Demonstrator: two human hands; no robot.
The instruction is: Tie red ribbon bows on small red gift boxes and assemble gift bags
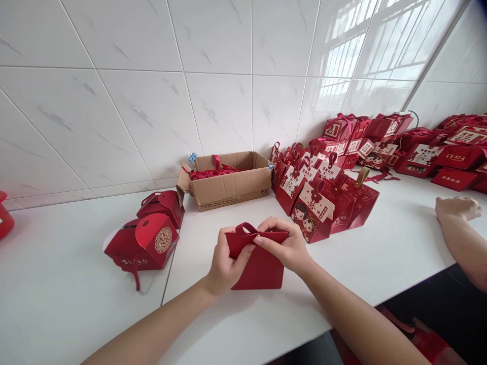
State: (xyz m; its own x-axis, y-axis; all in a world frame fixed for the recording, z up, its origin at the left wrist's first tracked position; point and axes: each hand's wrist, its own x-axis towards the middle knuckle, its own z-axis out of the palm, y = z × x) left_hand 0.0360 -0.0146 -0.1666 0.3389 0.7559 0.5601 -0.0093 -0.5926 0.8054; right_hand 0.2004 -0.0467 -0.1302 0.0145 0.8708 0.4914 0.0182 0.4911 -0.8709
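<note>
A plain red gift box (pixel 261 271) stands upright on the white table in front of me, with a dark red ribbon loop (pixel 246 228) at its top edge. My left hand (pixel 228 258) grips the box's upper left side, thumb on the front face. On the upper right, my right hand (pixel 283 243) holds the top edge, with its thumb beside a small gold-coloured stud near the middle. Both hands are closed on the box, and their fingers behind it are partly hidden.
An open cardboard box (pixel 232 190) holds red ribbons. Two red boxes (pixel 142 243) sit left. Several finished-looking gift boxes (pixel 314 213) stand right, with more piled behind (pixel 422 152). Another person's hand (pixel 458 208) rests at the right. A tiled wall (pixel 216 111) rises behind.
</note>
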